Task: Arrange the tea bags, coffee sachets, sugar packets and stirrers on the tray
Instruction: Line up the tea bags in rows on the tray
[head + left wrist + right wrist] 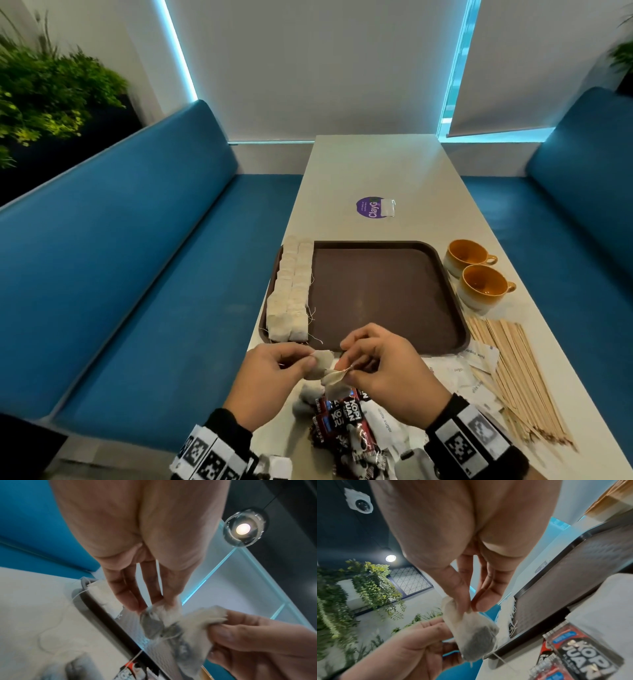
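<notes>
Just in front of the brown tray's near rim, both hands are raised above the table. My left hand pinches one tea bag and my right hand pinches a second tea bag; the bags touch and a thread runs between them. The left wrist view shows my left hand's fingertips on the bag's top. In the right wrist view, thumb and forefinger of my right hand nip a bag's corner. Two columns of tea bags fill the tray's left side.
Red-and-black coffee sachets and loose tea bags lie under my hands. White sugar packets and a spread of wooden stirrers lie to the right. Two orange cups stand by the tray's right rim. Blue benches flank the table.
</notes>
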